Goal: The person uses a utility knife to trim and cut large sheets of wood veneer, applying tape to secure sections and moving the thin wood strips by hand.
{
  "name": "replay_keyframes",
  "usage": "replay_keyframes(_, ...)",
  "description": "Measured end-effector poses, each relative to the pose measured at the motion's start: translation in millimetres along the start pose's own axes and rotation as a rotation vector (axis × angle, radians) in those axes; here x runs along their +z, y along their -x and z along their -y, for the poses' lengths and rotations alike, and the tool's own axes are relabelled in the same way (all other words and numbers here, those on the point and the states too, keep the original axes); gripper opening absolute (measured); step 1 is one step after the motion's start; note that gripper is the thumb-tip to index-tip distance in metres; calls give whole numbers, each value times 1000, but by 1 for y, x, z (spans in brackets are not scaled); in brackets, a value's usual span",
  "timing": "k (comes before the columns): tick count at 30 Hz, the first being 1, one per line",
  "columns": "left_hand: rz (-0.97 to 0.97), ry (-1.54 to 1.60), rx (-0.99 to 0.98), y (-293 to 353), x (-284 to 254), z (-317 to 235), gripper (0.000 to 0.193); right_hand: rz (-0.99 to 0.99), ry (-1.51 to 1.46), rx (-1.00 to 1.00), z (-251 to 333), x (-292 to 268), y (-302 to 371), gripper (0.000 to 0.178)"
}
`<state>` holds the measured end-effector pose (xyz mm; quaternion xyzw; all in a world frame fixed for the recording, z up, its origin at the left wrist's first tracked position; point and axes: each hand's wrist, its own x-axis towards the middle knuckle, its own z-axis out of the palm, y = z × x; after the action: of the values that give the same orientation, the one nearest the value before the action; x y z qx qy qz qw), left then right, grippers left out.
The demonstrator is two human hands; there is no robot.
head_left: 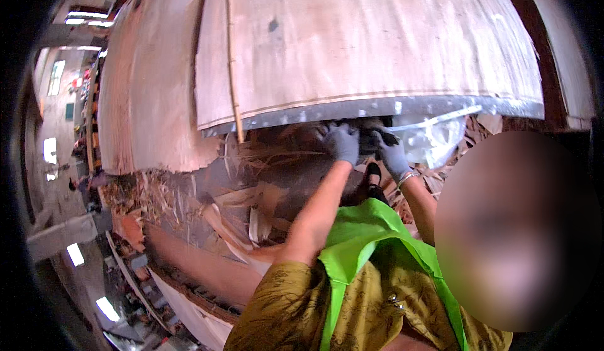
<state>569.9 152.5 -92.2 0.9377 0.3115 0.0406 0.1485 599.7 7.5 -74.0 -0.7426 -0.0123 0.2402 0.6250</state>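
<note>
Both of my hands wear grey gloves and are close together just under the front edge of a table covered by a pale wood veneer sheet (377, 42). My left hand (343, 143) is bent toward a dark space below the edge; its fingertips are smeared by motion, so their grip does not show. Closed around a black, soft-looking thing (385, 138) is my right hand (393, 154); the thing's kind is not clear. Right of it hangs a clear plastic bag (434, 142), with a pale strip (434, 121) running across its top.
A thin bamboo stick (231, 55) lies across the veneer. Another veneer stack (148, 93) stands to the left. Torn veneer scraps (267, 206) litter the floor around my feet, one black shoe (374, 173) showing. A blurred round patch covers the lower right.
</note>
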Motion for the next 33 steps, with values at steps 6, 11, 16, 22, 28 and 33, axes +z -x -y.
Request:
replay_keyframes(6,147,210,-29,-3,-23,7,15,20,42,-140,-31,5,-27,27)
replay_keyframes(11,-257,363,-133,41,-56,174,12,108,-144,-92,-55,-1,-35,28)
replay_keyframes(16,-113,-185,-730,177,-176,471,17,23,82,-131,-46,-2,-25,29)
replay_keyframes(22,49,360,-539,199,-289,426,28,170,250,-649,44,110,32,25)
replay_keyframes(28,210,635,139,110,-266,257,30,888,386,-364,144,223,125,40)
replay_keyframes(33,80,862,329,75,-284,238,16,846,531,-262,140,197,125,27)
